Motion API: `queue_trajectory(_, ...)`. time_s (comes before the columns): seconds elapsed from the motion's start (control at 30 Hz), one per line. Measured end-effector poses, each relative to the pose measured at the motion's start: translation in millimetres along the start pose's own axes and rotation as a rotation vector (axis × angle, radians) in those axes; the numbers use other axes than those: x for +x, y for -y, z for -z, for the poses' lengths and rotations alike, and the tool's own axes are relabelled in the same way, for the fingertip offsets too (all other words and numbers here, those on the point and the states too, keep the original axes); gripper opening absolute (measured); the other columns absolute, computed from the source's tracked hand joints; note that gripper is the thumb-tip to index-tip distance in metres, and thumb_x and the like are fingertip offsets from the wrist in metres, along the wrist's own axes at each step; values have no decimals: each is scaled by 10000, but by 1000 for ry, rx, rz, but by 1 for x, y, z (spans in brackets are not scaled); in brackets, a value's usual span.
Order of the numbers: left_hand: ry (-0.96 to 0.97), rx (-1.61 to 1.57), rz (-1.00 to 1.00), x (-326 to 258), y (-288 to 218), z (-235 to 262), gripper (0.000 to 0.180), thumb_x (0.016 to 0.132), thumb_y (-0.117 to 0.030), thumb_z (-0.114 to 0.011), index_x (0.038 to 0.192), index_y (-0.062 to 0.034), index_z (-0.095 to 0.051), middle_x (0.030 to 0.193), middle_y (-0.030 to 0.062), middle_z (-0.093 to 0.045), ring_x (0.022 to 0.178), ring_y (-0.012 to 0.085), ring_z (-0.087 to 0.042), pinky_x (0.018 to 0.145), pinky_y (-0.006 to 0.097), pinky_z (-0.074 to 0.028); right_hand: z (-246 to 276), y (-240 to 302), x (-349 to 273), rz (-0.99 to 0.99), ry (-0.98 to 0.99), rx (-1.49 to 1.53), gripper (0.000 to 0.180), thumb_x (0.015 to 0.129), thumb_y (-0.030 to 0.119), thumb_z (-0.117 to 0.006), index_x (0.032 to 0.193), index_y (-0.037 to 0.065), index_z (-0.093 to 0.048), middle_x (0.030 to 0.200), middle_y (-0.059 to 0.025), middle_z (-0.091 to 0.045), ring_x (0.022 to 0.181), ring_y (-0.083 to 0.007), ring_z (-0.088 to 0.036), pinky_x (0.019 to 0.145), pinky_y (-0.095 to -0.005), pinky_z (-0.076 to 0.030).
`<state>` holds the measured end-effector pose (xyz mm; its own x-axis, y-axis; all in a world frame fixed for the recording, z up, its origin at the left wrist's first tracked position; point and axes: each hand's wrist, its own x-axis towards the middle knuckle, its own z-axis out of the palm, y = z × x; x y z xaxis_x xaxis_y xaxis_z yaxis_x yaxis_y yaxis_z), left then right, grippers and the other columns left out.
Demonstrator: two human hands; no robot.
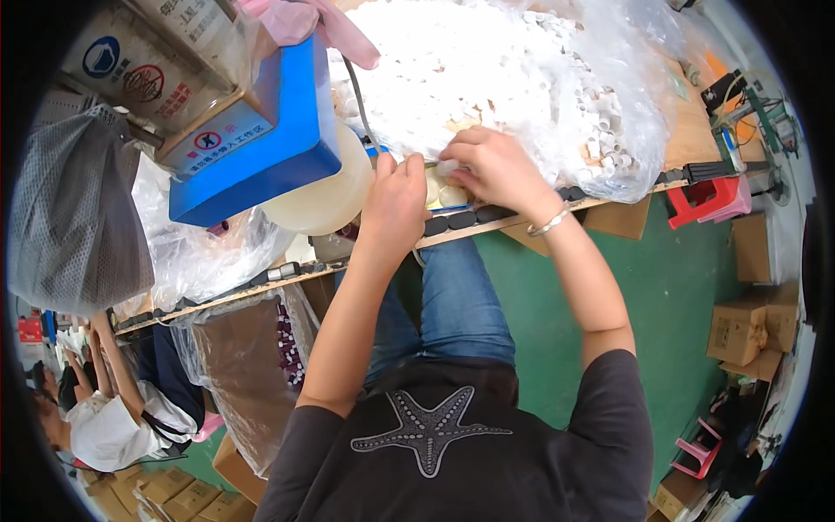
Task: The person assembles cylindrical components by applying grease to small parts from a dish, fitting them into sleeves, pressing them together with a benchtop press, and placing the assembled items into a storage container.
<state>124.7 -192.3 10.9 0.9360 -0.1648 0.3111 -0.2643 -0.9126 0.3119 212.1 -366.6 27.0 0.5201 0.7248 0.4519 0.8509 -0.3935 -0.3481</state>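
Fingertips of the right hand (pixel 503 170) are being pressed together around a small whitish piece (pixel 447 167) at the upper middle of the frame, with hardly any gap being left between thumb and fingers. The piece is being held just above pale discs (pixel 452 197), which are being shown near the close edge of the wooden surface (pixel 687 139). The left hand (pixel 396 196) is being held just left of the discs with its fingers bent; whether anything is being gripped by it cannot be told, as its palm side is being hidden.

Beyond the hands, a heap of white pieces (pixel 487 56) is being surrounded by clear plastic sheeting (pixel 648 157), while the upper left is being filled by a blue machine cover (pixel 261 139).

By its look, the piece is being judged very light, fairly stiff and perhaps slippery; its full shape is being covered by the fingers. A gentle pinch across opposite sides is being favoured, since a thin wall could be getting dented by hard squeezing.
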Motion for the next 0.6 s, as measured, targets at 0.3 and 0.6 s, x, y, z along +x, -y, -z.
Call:
queue_trajectory(0.3, 14, 19, 2, 1, -1, -1, 694, 542, -88, -864, 1136, -19, -512, 980, 99, -654, 979, 309, -526, 771, 422, -423, 9, -2, -8, 27, 177, -84, 214, 669, 79, -743, 880, 83, -707, 854, -49, -642, 837, -273, -620, 730, -390, -498)
queue_trajectory(0.6, -1, 42, -17, 2, 0, 1, 689, 520, -98, -878, 1097, -36, -507, 945, 90, -649, 958, 304, -531, 744, 411, -412, 1, -10, -5, 94, 303, 31, 209, 684, 79, -734, 886, 64, -683, 875, -87, -642, 858, -306, -620, 752, -404, -499)
